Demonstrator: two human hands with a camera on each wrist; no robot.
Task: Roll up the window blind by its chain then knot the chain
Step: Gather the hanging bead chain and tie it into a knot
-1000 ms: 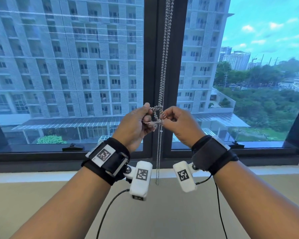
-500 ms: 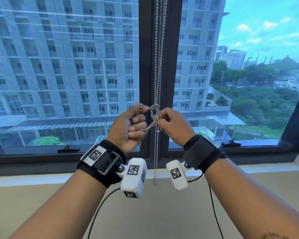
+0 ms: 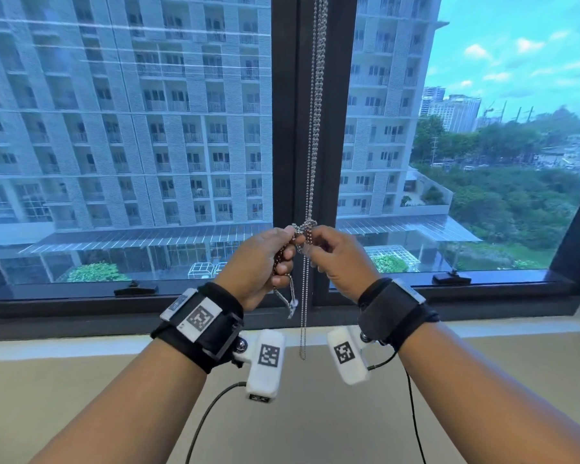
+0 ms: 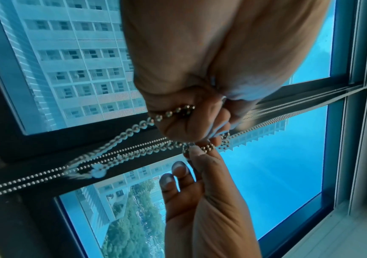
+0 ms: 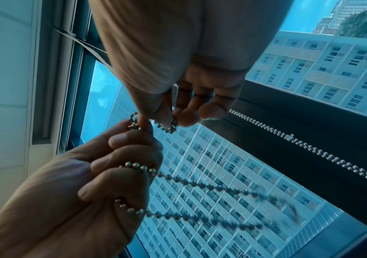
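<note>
Slippage is the main worry here, since a ball chain (image 3: 312, 135) is slick and a half-formed knot (image 3: 307, 226) can fall open once either pull slackens. The chain hangs straight down in front of the dark window mullion (image 3: 288, 128), with the knot gathered just above the two hands, which meet at the middle of the head view. The left hand (image 3: 262, 262) has its fingers curled round a doubled length of chain, and a short loop dangles out beneath its fist. The right hand (image 3: 337, 259) pinches the beads right at the knot between thumb and forefinger, its other fingers loosely bent and holding nothing. From the right wrist view, two strands run out through the left fingers (image 5: 120, 167), and their far ends are blurred. The blind itself shows in none of the views, so how far it is rolled up cannot be told; judging by the open glass, the rolling is done and the knotting is the step in hand. If the left hand pulls before the loop seats, the beads may bunch into a loose tangle, not a true knot. A hard tug downward could also turn the chain and drop the blind again. The free strands (image 3: 302, 313) hanging between the wrists could snag in the wrap.
</note>
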